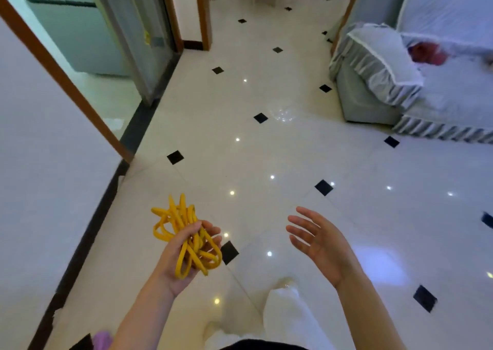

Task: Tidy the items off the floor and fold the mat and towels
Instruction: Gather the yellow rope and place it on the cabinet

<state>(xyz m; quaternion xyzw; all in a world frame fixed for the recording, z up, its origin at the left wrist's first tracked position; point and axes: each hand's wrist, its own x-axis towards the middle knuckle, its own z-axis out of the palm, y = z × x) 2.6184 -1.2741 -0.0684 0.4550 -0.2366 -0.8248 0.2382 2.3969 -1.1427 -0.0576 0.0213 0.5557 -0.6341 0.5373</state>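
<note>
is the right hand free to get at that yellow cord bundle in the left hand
Probably yes. The right hand is open and holds nothing, beside the yellow cord bundle gripped by the left hand, with only bare floor between them.

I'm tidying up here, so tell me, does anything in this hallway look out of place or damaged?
The dark baseboard along the left wall looks chipped near the bottom, with ragged pale breaks. A purple item lies on the floor by it. The tangled yellow cord is off the floor, in the left hand.
</note>
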